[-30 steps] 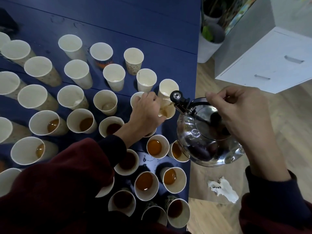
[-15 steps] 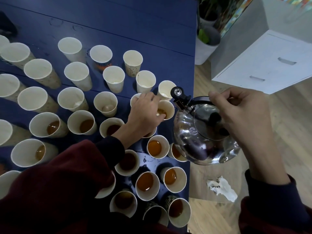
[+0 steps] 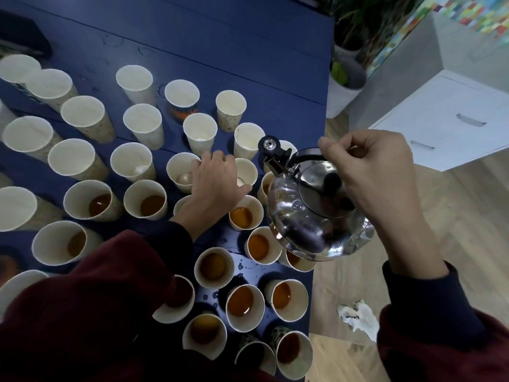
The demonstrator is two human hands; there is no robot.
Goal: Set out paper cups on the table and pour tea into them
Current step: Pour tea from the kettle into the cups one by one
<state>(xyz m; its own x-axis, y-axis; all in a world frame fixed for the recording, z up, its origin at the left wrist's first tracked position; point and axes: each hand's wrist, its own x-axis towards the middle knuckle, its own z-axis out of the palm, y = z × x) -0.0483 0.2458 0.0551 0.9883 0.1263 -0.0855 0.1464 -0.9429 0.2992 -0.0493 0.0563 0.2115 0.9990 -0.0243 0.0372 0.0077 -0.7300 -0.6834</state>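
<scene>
Right hand (image 3: 366,175) is gripping the kettle (image 3: 316,216) by its top handle, fingers curled tight, kettle hanging at the table (image 3: 248,51) right edge. Left hand (image 3: 217,183) is lying over an empty cup (image 3: 248,170), fingers loosely spread; can't tell if it's holding. Cup looks light, tippy: probably wants steadying by the sidewall.

1. No text, brand, label or number can be read.
2. Cup (image 3: 181,102) beyond the left hand (image 3: 217,180): dark and orange print, too blurred to read.
3. Panel (image 3: 465,15) beyond the right hand (image 3: 377,175): coloured squares only.
</scene>
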